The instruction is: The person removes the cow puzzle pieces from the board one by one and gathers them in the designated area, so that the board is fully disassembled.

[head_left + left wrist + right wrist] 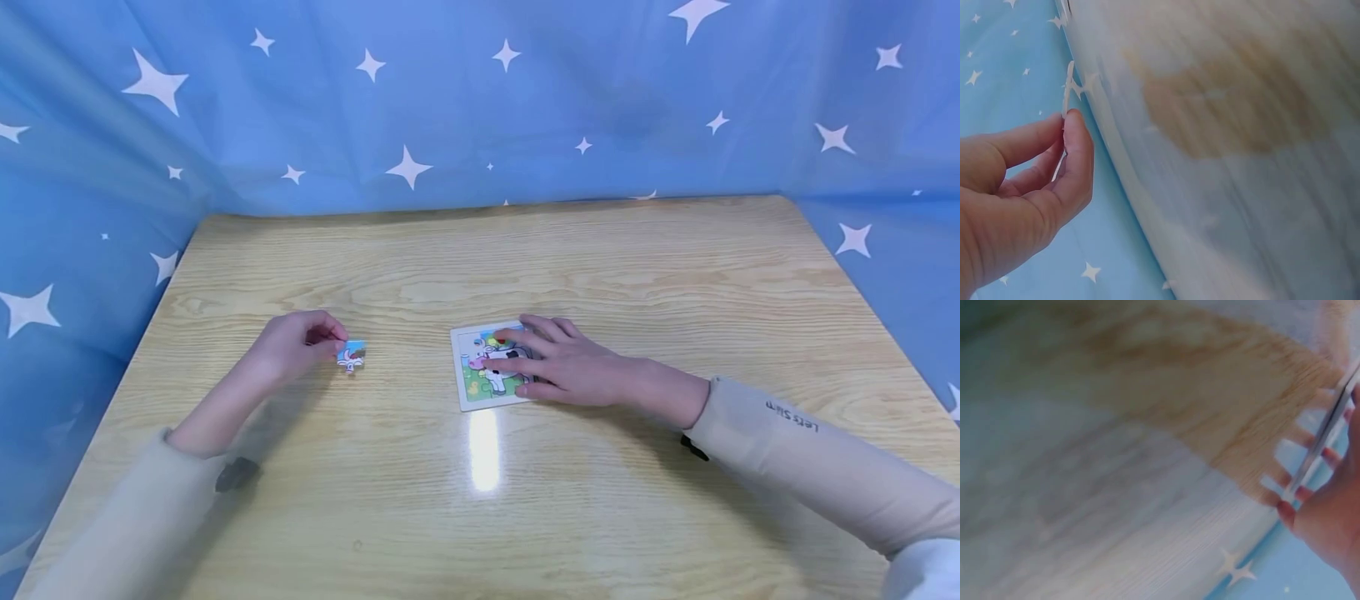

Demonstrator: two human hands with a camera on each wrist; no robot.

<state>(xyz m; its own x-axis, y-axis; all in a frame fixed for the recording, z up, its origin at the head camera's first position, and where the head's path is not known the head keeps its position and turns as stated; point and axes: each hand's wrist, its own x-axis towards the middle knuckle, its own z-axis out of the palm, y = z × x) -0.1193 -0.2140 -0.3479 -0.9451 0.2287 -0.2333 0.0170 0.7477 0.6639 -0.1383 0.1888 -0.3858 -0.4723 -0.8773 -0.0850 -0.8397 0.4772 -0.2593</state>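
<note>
A small puzzle piece (pixel 351 356) with a blue top and part of a printed picture is pinched between the thumb and fingers of my left hand (pixel 300 346), left of the middle of the table. Edge-on in the left wrist view, the thin piece (pixel 1068 87) sticks up from the fingertips. My right hand (pixel 573 367) lies spread over a framed cow puzzle (pixel 487 377), its fingertips touching the picture and covering its right side. A pale spot shows in the puzzle's upper left. The frame's edge (pixel 1319 440) appears beside the fingers in the right wrist view.
Both hands are over a wood-grain table (pixel 600 275), with a bright light reflection in front of the puzzle. Blue cloth with white stars (pixel 465 100) hangs behind and at both sides of the table.
</note>
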